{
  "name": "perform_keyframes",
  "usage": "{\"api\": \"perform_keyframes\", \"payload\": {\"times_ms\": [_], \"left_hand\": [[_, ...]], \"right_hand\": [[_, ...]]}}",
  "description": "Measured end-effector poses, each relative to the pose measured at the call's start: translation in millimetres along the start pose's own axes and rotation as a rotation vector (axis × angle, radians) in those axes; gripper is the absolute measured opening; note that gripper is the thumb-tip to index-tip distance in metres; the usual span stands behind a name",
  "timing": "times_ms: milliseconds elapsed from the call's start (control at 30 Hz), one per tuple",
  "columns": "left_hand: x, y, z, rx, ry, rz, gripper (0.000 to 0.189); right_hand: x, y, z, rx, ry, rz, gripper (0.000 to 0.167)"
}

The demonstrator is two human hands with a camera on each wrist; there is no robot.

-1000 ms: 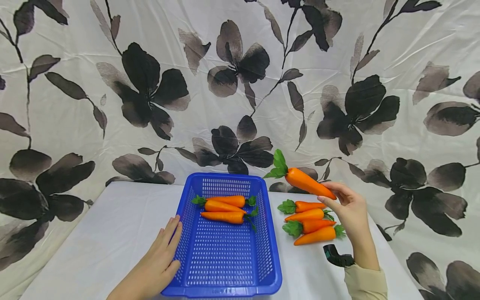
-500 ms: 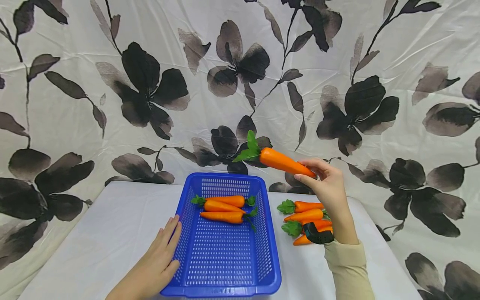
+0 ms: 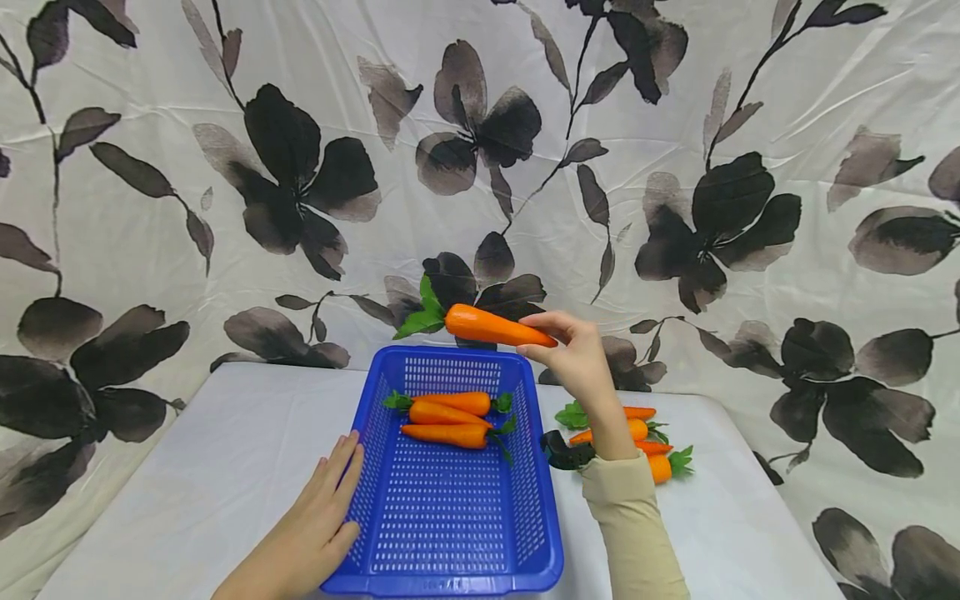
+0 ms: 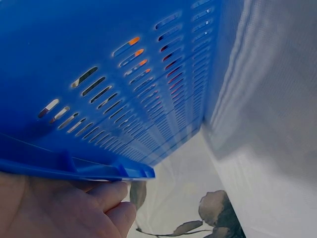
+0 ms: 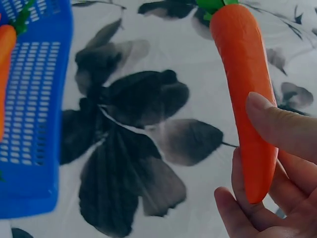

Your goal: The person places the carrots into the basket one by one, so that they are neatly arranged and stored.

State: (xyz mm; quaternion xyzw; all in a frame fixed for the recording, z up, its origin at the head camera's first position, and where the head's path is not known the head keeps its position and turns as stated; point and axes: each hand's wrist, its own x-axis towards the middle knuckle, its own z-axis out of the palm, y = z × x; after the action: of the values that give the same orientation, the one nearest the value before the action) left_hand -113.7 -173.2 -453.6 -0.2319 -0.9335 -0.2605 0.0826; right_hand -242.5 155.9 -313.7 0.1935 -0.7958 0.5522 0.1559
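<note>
My right hand (image 3: 573, 354) pinches an orange carrot (image 3: 495, 325) near its tapered tip, with the green leafy end pointing left. The carrot is above the far rim of a blue plastic basket (image 3: 553, 533). In the right wrist view, thumb and fingers close around the lower part of the same carrot (image 5: 245, 74). Three carrots (image 3: 450, 433) lie together inside the basket at its far end. My left hand (image 3: 318, 512) rests along the basket's left rim with fingers extended. Seen from the left wrist, that hand (image 4: 64, 208) touches the rim from outside, beside the slotted wall (image 4: 124, 99).
Right of the basket, several more carrots (image 3: 660, 468) lie on the white-covered table (image 3: 735, 517), partly hidden behind my right forearm. A black wrist-camera piece (image 3: 566, 452) sticks out from the right wrist. Behind the table hangs a floral cloth (image 3: 480, 208).
My right hand has carried the carrot left, from above the carrots on the table to over the basket's far rim. The left hand has stayed at the basket.
</note>
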Motion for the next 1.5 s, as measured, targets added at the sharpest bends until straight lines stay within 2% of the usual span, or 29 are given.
{"api": "perform_keyframes", "payload": {"times_ms": [200,333,600,833,933,1233,1500], "left_hand": [[-1.0,0.8,-0.4,-0.004,0.002,0.006,0.077],[-0.1,0.6,-0.8,-0.008,-0.005,-0.006,0.077],[-0.1,0.3,0.8,0.009,0.024,0.03,0.077],[1.3,0.8,0.4,0.008,0.011,0.024,0.077],[0.6,0.6,0.8,0.015,0.025,0.04,0.076],[0.9,-0.7,0.6,0.016,0.022,0.03,0.076],[0.2,0.0,-0.5,0.006,0.016,0.03,0.075]], "right_hand": [[2.0,15,29,-0.039,-0.056,0.134,0.03],[1.8,29,45,-0.08,-0.085,0.185,0.028],[-2.3,57,67,-0.112,-0.169,0.207,0.024],[-9.9,78,81,-0.215,-0.236,0.248,0.022],[-11.5,81,86,-0.241,-0.271,0.263,0.022],[-13.5,92,93,-0.313,-0.371,0.3,0.022],[-16.1,97,96,-0.372,-0.458,0.293,0.023]]}}
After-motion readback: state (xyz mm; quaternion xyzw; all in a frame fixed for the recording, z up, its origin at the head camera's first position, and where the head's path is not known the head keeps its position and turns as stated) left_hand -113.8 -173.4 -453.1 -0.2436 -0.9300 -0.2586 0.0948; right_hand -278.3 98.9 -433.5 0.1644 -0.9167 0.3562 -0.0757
